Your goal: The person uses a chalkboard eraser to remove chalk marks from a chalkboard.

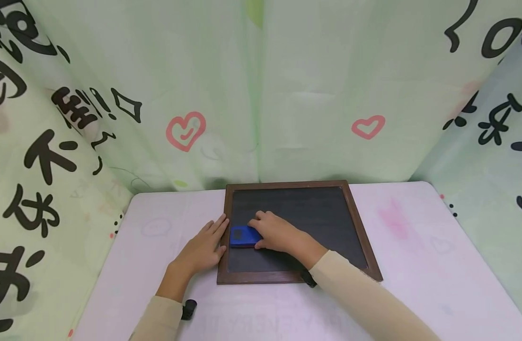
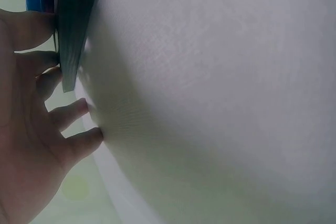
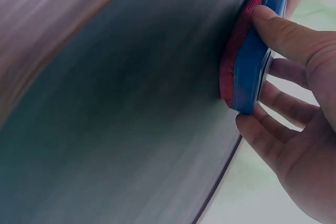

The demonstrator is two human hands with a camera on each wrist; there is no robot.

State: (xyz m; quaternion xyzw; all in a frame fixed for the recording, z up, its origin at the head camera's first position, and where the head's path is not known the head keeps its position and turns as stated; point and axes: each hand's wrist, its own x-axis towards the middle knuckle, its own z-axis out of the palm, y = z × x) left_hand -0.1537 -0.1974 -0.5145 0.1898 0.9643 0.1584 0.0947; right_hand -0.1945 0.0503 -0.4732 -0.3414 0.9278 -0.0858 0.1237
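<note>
My right hand (image 1: pixel 274 230) grips the blue eraser (image 1: pixel 243 236), thumb on one long edge and fingers (image 3: pixel 286 103) curled round the other; the eraser sits flat on the chalkboard (image 1: pixel 312 213), at its left side, just inside the frame; right wrist view shows the eraser's red felt underside (image 3: pixel 237 56) pressed against the dark slate; my left hand (image 1: pixel 204 247) lies flat on the white table (image 1: pixel 414 246), fingers straight and together, holding nothing; its fingertips (image 2: pixel 79 109) touch the table and the upper ones butt against the chalkboard's left frame edge (image 1: pixel 225 237); the two hands are close, the eraser between them; chalkboard has a dark brown wooden frame and sits toward the table's far middle, its far edge near the green curtain (image 1: pixel 261 94); slate looks dark and plain, no marks I can make out; curtain carries black characters and pink hearts (image 1: pixel 185 130); both sleeves are beige; a small black strap piece (image 1: pixel 188 309) shows at my left wrist.
</note>
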